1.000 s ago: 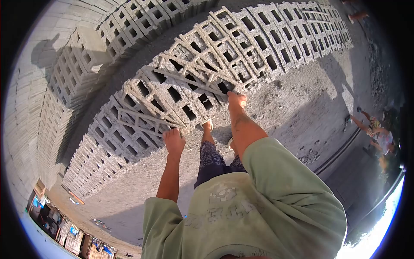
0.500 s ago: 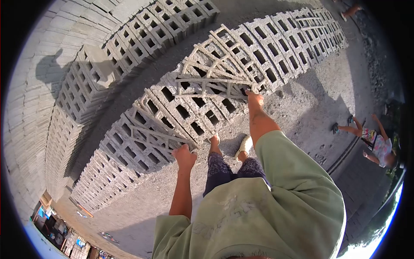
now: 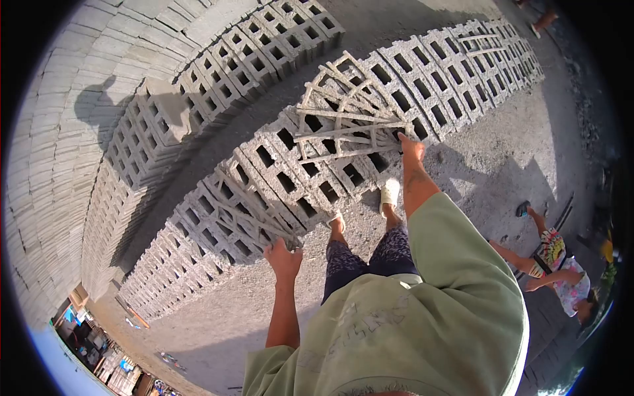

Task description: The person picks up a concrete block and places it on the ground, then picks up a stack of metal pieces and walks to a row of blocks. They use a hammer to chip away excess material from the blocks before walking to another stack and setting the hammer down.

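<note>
My right hand (image 3: 413, 150) is closed around the near end of several ladder-like frames (image 3: 350, 139), caked in grey cement. They fan out across the top of a long row of hollow concrete blocks (image 3: 285, 183). Lower left, my left hand (image 3: 284, 259) has its fingers curled at the near end of another group of these frames (image 3: 241, 204), which lies over the blocks. My fingertips there are partly hidden.
More hollow blocks (image 3: 142, 148) stand stacked behind the row, beside a tall block pile (image 3: 49, 152). Another frame (image 3: 482, 45) lies farther along the row. A person (image 3: 561, 280) is on the right. Gritty ground (image 3: 475, 191) surrounds my feet.
The view has shifted slightly. My right foot has stepped closer to the blocks. Both hands remain at the frame ends, and the person on the right has changed posture.
</note>
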Demonstrator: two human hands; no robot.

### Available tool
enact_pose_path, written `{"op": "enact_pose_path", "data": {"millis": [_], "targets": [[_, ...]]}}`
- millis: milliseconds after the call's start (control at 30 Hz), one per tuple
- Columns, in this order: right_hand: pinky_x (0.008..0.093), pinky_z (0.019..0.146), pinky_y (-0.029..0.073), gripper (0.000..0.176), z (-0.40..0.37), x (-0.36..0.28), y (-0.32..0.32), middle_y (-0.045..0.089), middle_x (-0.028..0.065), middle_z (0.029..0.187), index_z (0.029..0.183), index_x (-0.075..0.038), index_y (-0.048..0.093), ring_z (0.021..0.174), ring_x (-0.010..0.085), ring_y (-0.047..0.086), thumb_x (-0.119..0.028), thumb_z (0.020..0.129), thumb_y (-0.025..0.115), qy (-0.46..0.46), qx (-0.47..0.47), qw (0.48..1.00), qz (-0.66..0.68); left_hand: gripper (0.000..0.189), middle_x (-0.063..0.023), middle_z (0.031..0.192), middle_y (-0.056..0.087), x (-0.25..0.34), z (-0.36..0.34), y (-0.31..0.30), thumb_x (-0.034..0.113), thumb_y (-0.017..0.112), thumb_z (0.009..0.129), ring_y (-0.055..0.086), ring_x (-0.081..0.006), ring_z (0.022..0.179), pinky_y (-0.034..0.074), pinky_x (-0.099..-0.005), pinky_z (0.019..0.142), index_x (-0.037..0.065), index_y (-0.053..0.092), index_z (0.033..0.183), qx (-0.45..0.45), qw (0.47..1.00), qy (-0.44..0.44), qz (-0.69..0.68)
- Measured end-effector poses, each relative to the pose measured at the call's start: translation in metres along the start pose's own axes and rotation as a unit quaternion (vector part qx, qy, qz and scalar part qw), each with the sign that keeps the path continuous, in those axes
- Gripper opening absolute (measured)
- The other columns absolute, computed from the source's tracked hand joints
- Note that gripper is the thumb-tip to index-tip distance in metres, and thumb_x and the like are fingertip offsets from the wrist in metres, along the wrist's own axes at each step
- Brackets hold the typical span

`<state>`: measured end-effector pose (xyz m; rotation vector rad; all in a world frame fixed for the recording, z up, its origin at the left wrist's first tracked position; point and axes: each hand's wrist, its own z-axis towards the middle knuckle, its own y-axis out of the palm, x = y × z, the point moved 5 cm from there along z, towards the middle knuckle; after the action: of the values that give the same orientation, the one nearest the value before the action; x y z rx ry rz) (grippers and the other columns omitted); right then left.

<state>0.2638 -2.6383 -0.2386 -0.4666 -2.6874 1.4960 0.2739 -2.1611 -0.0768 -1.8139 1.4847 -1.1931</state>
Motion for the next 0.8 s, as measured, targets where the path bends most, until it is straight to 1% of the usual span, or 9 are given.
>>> {"op": "enact_pose_path", "data": {"millis": [233, 300, 367, 400, 500, 533, 633, 700, 800], "targets": [[0.0408, 0.095, 0.033, 0.077, -0.017, -0.022, -0.015, 0.057, 0.0109, 0.114, 0.109, -0.003, 0.056, 0.110, 0.0253, 0.051, -0.056, 0.056, 0.073, -0.094, -0.003, 0.993, -0.069, 0.043, -0.0195, 0.079, 0.057, 0.068, -0.035, 0.020, 0.024, 0.072, 0.060, 0.051, -0.0366, 0.089, 0.029, -0.0419, 0.092, -0.002, 0.053, 0.089, 0.011, 0.993, -0.088, -0.077], [0.0411, 0.095, 0.033, 0.072, -0.014, -0.014, -0.006, 0.057, 0.0111, 0.114, 0.108, -0.006, 0.057, 0.111, 0.0264, 0.050, -0.053, 0.057, 0.074, -0.053, -0.015, 0.997, -0.046, 0.041, -0.0210, 0.077, 0.058, 0.106, -0.037, 0.007, 0.023, 0.073, 0.061, 0.054, -0.0364, 0.082, 0.037, -0.0424, 0.083, -0.003, 0.054, 0.086, 0.061, 0.993, -0.085, -0.056], [0.0428, 0.091, 0.037, 0.067, -0.006, -0.012, -0.003, 0.060, 0.0109, 0.107, 0.106, -0.009, 0.058, 0.106, 0.0275, 0.054, -0.052, 0.058, 0.073, -0.067, -0.050, 0.995, -0.045, 0.037, -0.0212, 0.072, 0.058, 0.141, -0.037, -0.005, 0.023, 0.074, 0.063, 0.057, -0.0363, 0.071, 0.044, -0.0406, 0.068, -0.004, 0.055, 0.080, 0.104, 0.952, -0.138, -0.253], [0.0439, 0.088, 0.040, 0.065, -0.001, -0.014, -0.007, 0.062, 0.0107, 0.103, 0.105, -0.009, 0.058, 0.102, 0.0277, 0.056, -0.052, 0.058, 0.072, -0.069, -0.054, 0.994, -0.060, 0.036, -0.0197, 0.067, 0.058, 0.153, -0.039, -0.014, 0.021, 0.074, 0.064, 0.056, -0.0348, 0.060, 0.045, -0.0388, 0.057, -0.005, 0.054, 0.078, 0.172, 0.955, -0.110, -0.216], [0.0450, 0.081, 0.043, 0.066, 0.001, -0.006, -0.001, 0.064, 0.0097, 0.095, 0.104, -0.008, 0.059, 0.093, 0.0278, 0.060, -0.055, 0.059, 0.068, -0.125, 0.048, 0.980, -0.145, 0.030, -0.0124, 0.066, 0.058, 0.166, -0.046, -0.034, 0.017, 0.074, 0.067, 0.054, -0.0162, 0.059, 0.044, -0.0320, 0.056, -0.003, 0.055, 0.078, 0.136, 0.923, -0.187, -0.307], [0.0451, 0.085, 0.040, 0.070, 0.002, -0.008, -0.001, 0.062, 0.0102, 0.099, 0.105, -0.006, 0.058, 0.096, 0.0279, 0.059, -0.060, 0.060, 0.064, -0.123, -0.026, 0.981, -0.148, 0.030, -0.0124, 0.066, 0.058, 0.166, -0.049, -0.044, 0.017, 0.074, 0.067, 0.054, -0.0162, 0.059, 0.044, -0.0320, 0.056, -0.003, 0.055, 0.078, 0.175, 0.910, -0.200, -0.317], [0.0427, 0.089, 0.041, 0.077, 0.010, -0.009, 0.010, 0.062, 0.0139, 0.102, 0.108, 0.000, 0.058, 0.098, 0.0279, 0.059, -0.061, 0.062, 0.063, -0.151, -0.018, 0.978, -0.141, 0.023, -0.0053, 0.068, 0.057, 0.164, -0.068, -0.056, 0.011, 0.072, 0.069, 0.051, -0.0083, 0.060, 0.042, -0.0260, 0.054, 0.000, 0.055, 0.079, 0.219, 0.843, -0.238, -0.430], [0.0422, 0.081, 0.047, 0.068, -0.003, -0.015, -0.002, 0.063, 0.0161, 0.099, 0.100, -0.001, 0.064, 0.091, 0.0285, 0.062, -0.060, 0.065, 0.062, -0.164, 0.074, 0.971, -0.159, 0.020, -0.0002, 0.070, 0.055, 0.165, -0.076, -0.061, 0.007, 0.071, 0.069, 0.049, -0.0060, 0.061, 0.041, -0.0222, 0.054, 0.002, 0.055, 0.081, 0.227, 0.755, -0.228, -0.571], [0.0420, 0.075, 0.049, 0.066, -0.016, -0.029, -0.019, 0.062, 0.0174, 0.096, 0.099, 0.000, 0.064, 0.085, 0.0284, 0.062, -0.058, 0.069, 0.060, -0.172, -0.067, 0.973, -0.137, 0.020, -0.0001, 0.071, 0.054, 0.162, -0.082, -0.048, 0.001, 0.070, 0.069, 0.049, -0.0066, 0.060, 0.040, -0.0219, 0.053, 0.002, 0.055, 0.082, 0.228, 0.712, -0.261, -0.610]]}}
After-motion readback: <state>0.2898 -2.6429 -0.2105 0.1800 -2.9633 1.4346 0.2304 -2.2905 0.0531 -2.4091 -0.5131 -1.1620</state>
